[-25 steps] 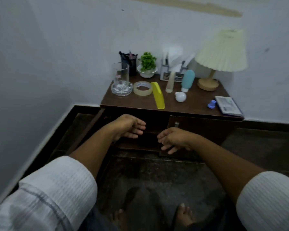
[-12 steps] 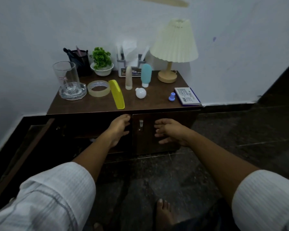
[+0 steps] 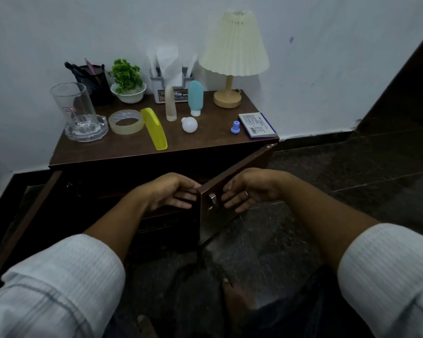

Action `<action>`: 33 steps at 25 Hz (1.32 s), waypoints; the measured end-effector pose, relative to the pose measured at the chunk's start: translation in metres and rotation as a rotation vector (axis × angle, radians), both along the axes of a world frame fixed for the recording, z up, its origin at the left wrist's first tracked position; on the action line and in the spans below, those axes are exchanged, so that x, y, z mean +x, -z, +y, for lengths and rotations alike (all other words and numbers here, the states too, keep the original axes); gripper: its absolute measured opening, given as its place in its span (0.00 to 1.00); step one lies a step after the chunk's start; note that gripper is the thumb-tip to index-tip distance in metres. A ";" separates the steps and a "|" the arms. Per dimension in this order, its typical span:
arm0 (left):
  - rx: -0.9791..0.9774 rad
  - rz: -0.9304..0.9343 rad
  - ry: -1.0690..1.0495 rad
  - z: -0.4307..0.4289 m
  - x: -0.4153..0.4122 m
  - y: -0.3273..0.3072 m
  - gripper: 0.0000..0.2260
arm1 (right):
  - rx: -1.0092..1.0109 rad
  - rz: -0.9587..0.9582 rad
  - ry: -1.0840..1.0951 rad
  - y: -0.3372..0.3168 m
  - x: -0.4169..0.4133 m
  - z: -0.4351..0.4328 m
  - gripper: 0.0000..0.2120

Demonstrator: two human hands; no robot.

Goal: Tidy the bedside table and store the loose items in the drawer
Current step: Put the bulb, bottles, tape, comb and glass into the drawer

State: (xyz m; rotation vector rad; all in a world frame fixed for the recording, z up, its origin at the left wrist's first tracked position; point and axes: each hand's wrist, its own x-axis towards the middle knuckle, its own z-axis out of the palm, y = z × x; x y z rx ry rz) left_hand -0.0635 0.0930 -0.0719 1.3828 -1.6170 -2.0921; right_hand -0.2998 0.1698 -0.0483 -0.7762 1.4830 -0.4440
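We see the table, dark wood, set against the white wall. Its right door is swung open toward us, metal knob on its face near the free edge. The cabinet inside is dark, contents cannot be told. No drawer can be made out.

Left hand sits at the inner side of the door's free edge, fingers extended and loosely spread, tips at or just behind the edge; we cannot tell if they touch. Right hand is on the outer face, just right of the knob, fingers open and slightly curled, a ring on one finger. Neither hand is holding anything that we can see.

Loose items all sit on the top. Yellow comb lies near the front edge, touching or just beside the tape roll. Left of that, a glass stands upright in a clear ashtray. White bulb lies mid-table; behind it a beige tube and a blue tube stand on their caps. Small blue cap lies just beside the notepad at the right edge.

Back row: pen cup, plant in a white bowl, tissue holder, lamp.

White sleeves low in frame, bare foot on dark floor.
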 end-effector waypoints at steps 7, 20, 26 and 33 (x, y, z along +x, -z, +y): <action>0.124 0.035 0.303 0.027 -0.030 -0.002 0.13 | 0.152 0.007 -0.062 -0.001 -0.038 0.026 0.14; 0.224 0.258 0.451 0.109 -0.169 0.005 0.17 | 0.085 0.282 0.312 -0.016 -0.123 0.096 0.19; 0.325 0.349 0.404 0.118 -0.201 0.008 0.30 | -0.043 0.454 0.322 -0.020 -0.139 0.109 0.13; 0.286 0.346 0.410 0.116 -0.214 0.008 0.41 | -0.177 0.565 0.379 -0.023 -0.138 0.105 0.08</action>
